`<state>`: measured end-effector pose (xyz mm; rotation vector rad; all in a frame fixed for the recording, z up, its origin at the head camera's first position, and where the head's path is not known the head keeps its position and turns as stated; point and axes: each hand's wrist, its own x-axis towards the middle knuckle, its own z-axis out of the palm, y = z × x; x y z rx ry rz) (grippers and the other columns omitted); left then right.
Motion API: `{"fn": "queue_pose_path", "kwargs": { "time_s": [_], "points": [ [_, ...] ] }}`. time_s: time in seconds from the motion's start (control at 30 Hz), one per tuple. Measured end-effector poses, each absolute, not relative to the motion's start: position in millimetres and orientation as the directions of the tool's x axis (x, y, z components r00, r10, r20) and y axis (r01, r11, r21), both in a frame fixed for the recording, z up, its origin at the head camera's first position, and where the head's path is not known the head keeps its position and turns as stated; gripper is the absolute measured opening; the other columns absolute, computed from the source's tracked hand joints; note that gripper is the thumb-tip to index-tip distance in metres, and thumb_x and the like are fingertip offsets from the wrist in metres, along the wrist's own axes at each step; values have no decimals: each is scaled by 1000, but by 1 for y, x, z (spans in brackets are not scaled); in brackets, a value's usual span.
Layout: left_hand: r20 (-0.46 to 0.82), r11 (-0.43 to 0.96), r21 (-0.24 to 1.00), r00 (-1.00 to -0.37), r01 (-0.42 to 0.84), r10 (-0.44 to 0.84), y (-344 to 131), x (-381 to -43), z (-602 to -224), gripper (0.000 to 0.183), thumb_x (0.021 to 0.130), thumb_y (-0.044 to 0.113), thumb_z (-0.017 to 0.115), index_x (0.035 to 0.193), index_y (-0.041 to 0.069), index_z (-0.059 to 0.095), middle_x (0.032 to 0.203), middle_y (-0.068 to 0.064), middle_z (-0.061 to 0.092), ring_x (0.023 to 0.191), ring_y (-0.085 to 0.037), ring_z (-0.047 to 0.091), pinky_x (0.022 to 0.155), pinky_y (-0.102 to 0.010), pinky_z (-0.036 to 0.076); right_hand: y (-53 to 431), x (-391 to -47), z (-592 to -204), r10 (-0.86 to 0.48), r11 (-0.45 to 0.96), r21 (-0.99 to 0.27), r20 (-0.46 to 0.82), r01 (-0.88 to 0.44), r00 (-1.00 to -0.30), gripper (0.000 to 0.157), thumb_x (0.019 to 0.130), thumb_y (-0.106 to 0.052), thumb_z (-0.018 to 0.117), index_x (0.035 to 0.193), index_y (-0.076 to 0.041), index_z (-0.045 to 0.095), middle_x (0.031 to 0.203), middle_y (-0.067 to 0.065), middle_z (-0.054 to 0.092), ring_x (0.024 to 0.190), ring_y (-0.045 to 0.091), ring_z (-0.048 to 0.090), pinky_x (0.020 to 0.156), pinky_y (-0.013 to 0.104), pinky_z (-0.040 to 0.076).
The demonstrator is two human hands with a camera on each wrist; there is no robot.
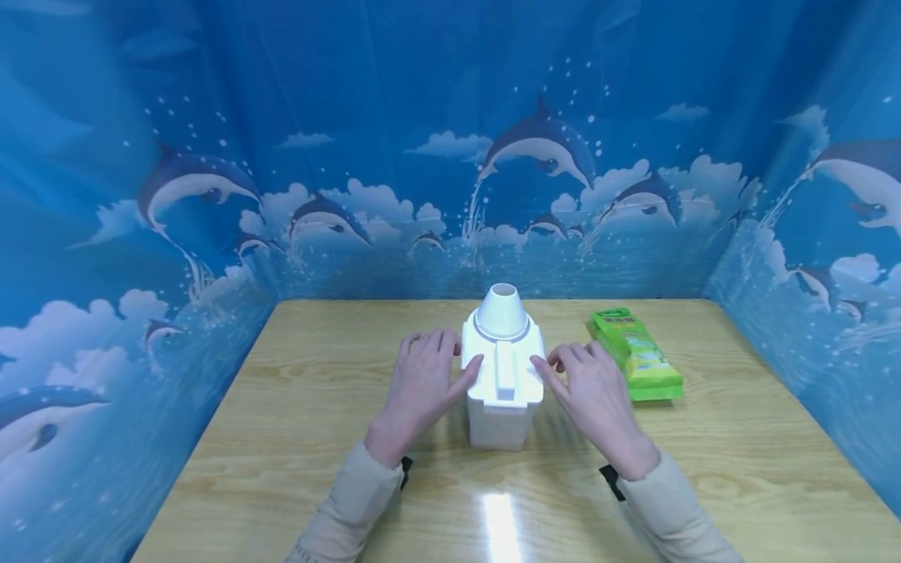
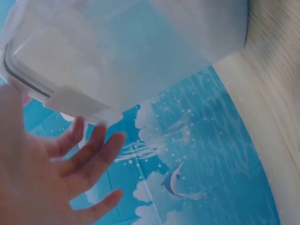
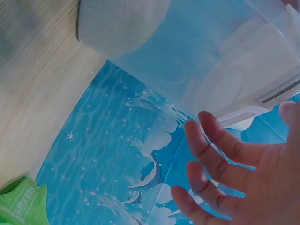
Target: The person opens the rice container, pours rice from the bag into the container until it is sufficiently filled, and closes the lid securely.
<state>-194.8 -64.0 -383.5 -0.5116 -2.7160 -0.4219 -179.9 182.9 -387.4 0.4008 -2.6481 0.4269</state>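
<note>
A clear plastic storage box [image 1: 501, 428] with a white lid [image 1: 482, 344] stands upright on the table. The lid has a bar handle [image 1: 505, 371] and a cone-shaped white cap [image 1: 503, 313]. Pale contents [image 3: 124, 23] show low inside. My left hand [image 1: 425, 375] is at the lid's left edge, thumb over the top; its loosely bent fingers are by a side latch [image 2: 82, 104]. On the other side my right hand [image 1: 590, 389] mirrors it, thumb at the lid's edge and fingers beside another latch [image 3: 241, 115]. Neither hand wraps around the box.
A green and yellow plastic packet [image 1: 639, 356] lies behind and to the right of my right hand. The wood-grain table [image 1: 296, 438] meets a blue dolphin-print curtain [image 1: 380, 117] at the back and sides.
</note>
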Motion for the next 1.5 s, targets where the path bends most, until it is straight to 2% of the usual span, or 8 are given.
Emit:
{"fn": "queue_pose_path", "kwargs": {
  "time_s": [0.07,0.17,0.27,0.4,0.53,0.8,1.2,1.5],
  "points": [
    [433,886,207,-851,415,298,-63,-193,-383,48,102,55,48,115,12,63,109,-5,66,109,-24,63,108,-53,44,183,-180,-388,-225,912,-218,446,-349,-866,44,102,-48,55,88,-9,70,86,7,70,77,25,53,69,38,44],
    [455,875,199,-833,441,316,-59,-190,-381,52,103,52,50,135,11,59,132,-8,63,123,-27,59,111,-53,42,183,-181,-388,-232,907,-222,444,-357,-865,41,102,-46,55,85,-11,68,81,5,68,74,22,50,63,34,42],
    [400,865,213,-848,455,347,-55,-185,-378,58,105,50,47,149,13,49,150,-9,52,135,-29,51,117,-57,33,183,-181,-389,-229,899,-244,447,-364,-865,39,102,-44,57,84,-11,68,77,3,66,73,21,48,59,30,41],
    [306,866,229,-878,444,369,-50,-178,-374,65,106,52,39,157,11,37,159,-10,40,143,-31,42,120,-59,23,183,-183,-390,-231,889,-264,446,-373,-865,36,103,-40,57,85,-11,69,74,-1,63,72,19,46,59,29,40],
    [291,874,219,-884,434,366,-46,-175,-375,67,107,49,36,158,6,32,162,-14,34,145,-33,39,120,-60,22,184,-185,-390,-262,879,-255,446,-402,-856,33,104,-35,55,85,-10,68,70,-3,59,71,19,45,61,30,40],
    [384,852,228,-847,472,367,-43,-175,-384,62,103,32,40,154,-3,36,159,-19,37,144,-36,39,118,-63,24,184,-189,-393,-313,860,-245,440,-448,-842,31,106,-29,50,83,-12,64,68,-5,53,70,17,45,60,28,38],
    [425,847,212,-826,488,370,-40,-179,-389,60,101,30,42,151,-4,40,156,-20,40,142,-38,39,117,-66,24,184,-195,-400,-365,803,-267,489,-534,-793,32,105,-21,46,74,-17,52,62,-8,41,67,13,39,61,28,35],
    [418,845,244,-837,477,352,-38,-178,-391,61,100,30,42,152,-2,40,156,-18,39,142,-36,38,117,-67,21,183,-196,-403,-385,792,-198,572,-577,-725,30,101,-16,47,71,-17,46,60,-8,36,65,15,37,61,29,34]
  ]
}}
